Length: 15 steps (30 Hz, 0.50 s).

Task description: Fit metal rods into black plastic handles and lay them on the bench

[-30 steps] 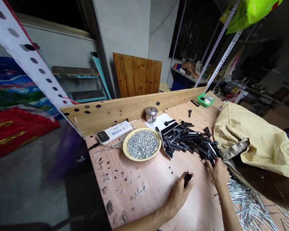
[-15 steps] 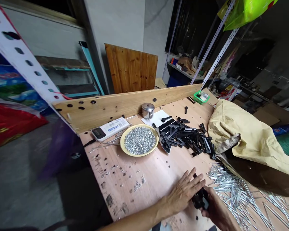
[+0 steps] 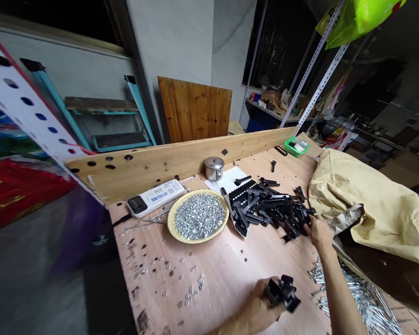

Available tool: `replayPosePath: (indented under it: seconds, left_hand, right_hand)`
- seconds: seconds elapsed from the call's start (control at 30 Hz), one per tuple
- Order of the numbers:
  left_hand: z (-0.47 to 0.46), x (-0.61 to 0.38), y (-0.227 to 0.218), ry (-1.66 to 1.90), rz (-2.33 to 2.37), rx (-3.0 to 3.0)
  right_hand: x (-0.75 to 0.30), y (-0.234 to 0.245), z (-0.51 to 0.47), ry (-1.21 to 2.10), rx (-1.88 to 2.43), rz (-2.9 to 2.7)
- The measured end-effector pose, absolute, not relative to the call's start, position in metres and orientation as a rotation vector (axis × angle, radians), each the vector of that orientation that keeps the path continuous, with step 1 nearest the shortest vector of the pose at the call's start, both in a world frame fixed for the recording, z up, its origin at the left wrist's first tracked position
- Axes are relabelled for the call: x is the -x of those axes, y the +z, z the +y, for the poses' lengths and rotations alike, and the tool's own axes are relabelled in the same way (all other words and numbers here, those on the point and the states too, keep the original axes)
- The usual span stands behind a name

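Note:
My left hand (image 3: 263, 302) is closed round a small bundle of black plastic parts (image 3: 282, 293) with square, hollow-looking ends, held over the front of the table. At the right edge of a heap of similar black plastic parts (image 3: 275, 204), my right hand (image 3: 320, 234) has its fingertips closed on one piece. To the left of the heap stands a yellow bowl (image 3: 172, 228) full of small metal nuts (image 3: 199, 216). Thin metal rods (image 3: 363, 298) lie scattered beneath and beside my right forearm.
A large brown paper sack (image 3: 356, 186) slumps on the table's right side. Behind the bowl are a lidded metal pot (image 3: 214, 168) and a white boxy device (image 3: 157, 197). Loose nuts (image 3: 192, 293) dot the left front. A wooden board (image 3: 181, 160) edges the back, near a green basket (image 3: 295, 146).
The bundle of black parts has passed from my right hand into my left, which was spread open against it. My right hand has moved up to the heap. The view has shifted slightly.

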State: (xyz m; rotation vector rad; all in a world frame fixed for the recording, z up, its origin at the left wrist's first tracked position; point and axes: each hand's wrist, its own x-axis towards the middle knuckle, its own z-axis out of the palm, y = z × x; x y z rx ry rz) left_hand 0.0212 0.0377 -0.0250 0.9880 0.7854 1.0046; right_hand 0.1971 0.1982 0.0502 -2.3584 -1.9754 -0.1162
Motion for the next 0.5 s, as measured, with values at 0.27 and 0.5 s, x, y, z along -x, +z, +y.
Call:
replayPosePath:
  seconds: [0.27, 0.5]
  left_hand:
    - [0.046, -0.015, -0.021, 0.793, 0.534, -0.466]
    - [0.057, -0.010, -0.028, 0.621, 0.414, -0.284]
  right_hand:
    - [-0.177, 0.038, 0.213, -0.098, 2.606, -1.938]
    - [-0.186, 0.060, 0.163, -0.073, 2.598, -1.991]
